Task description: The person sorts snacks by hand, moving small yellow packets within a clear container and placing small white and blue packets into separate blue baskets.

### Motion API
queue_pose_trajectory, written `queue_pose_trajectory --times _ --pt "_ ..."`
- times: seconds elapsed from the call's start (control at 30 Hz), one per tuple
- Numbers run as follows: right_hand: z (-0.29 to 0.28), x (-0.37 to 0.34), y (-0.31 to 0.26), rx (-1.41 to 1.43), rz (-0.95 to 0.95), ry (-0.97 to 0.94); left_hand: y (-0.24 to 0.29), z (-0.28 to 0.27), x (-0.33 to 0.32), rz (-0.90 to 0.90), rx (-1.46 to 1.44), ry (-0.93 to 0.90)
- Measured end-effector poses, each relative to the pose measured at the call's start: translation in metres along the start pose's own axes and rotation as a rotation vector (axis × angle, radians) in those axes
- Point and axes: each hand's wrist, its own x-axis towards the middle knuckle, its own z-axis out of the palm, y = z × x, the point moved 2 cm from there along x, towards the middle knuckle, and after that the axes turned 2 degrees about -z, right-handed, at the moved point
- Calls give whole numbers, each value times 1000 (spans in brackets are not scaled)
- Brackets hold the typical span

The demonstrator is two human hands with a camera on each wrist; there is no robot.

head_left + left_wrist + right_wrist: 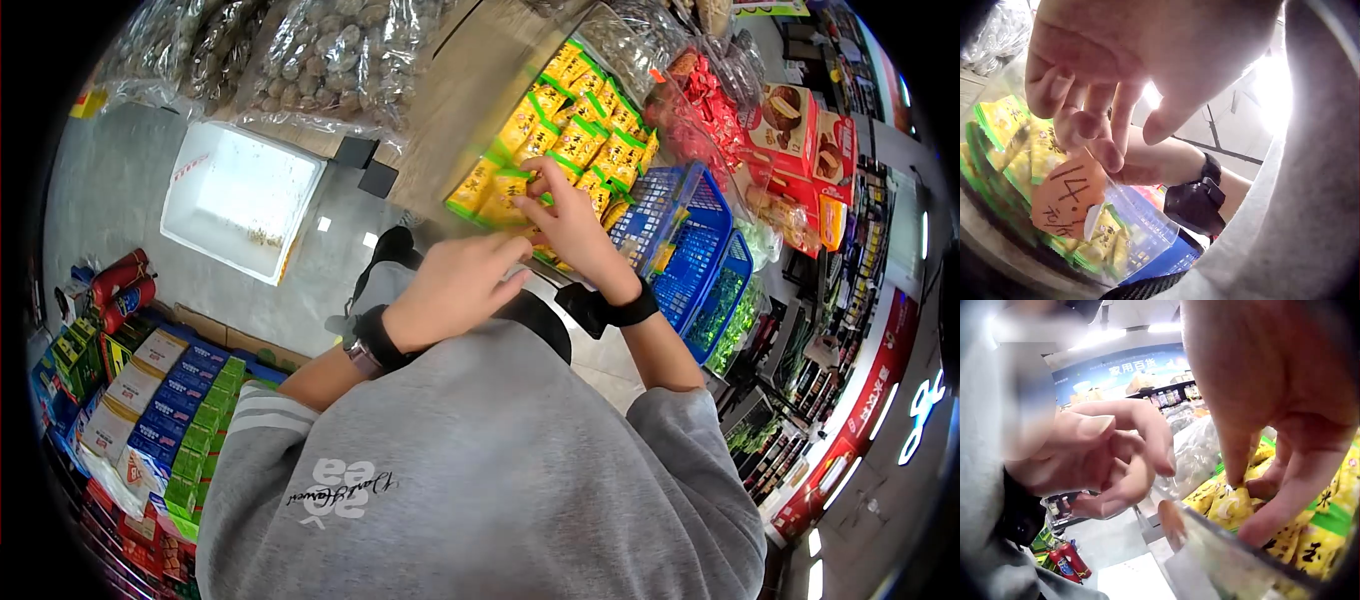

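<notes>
In the head view, yellow snack packets with green ends [580, 140] fill a clear-walled bin. My right hand [580, 220] reaches over its near wall. The right wrist view shows its thumb and fingers pinching one yellow packet [1230, 507] among the others. My left hand [462, 283] is at the bin's near edge, its fingers loosely bent and holding nothing. An orange price tag [1069, 199] with handwritten black writing stands just below the left fingertips in the left wrist view. That tag sits on the bin's rim [1235, 540] in the right wrist view.
Blue plastic baskets [690, 240] stand right of the bin. Bags of dried goods [330, 60] lie on the wooden counter [450, 100] at the back left. A white foam box [235, 200] is on the floor. Stacked cartons [165, 400] and red fire extinguishers [120, 285] are at the left.
</notes>
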Motion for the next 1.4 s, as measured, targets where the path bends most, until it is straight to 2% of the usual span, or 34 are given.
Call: queue_pose_trajectory --times 0.1,0.33,0.4,0.5,0.63,0.73,0.8,0.87,0.97,1.03,1.17,1.27,1.4 --pt "7 4 3 -50 -68 48 -3 -3 -4 -11 34 7" --pt "8 4 6 -278 -69 101 -1 -5 -5 -18 58 12" --pt "8 1 0 -575 -183 204 4 -3 -5 -7 70 -3" --pt "-5 -13 -15 -538 -185 325 18 -3 -1 26 144 -39" --pt "-44 -49 -17 -252 -89 462 90 -27 13 383 280 -82" --pt "-73 -84 9 -136 -67 622 163 -40 18 673 374 -9" --pt "-95 -108 35 -29 -41 728 200 -46 20 811 167 -188" --pt "-114 -132 55 20 1 788 230 -38 11 925 215 -242" --pt "-139 -154 94 -45 65 830 258 -23 -4 1046 427 -227" --pt "-149 -162 100 -97 156 838 272 -15 -12 1133 578 -212" --pt "-164 -155 121 -99 157 815 286 2 -20 1250 762 -199" --pt "-173 -140 130 -180 152 731 292 8 -23 1306 826 -194" --pt "-182 -115 147 -313 79 713 296 16 -27 1362 909 -204"
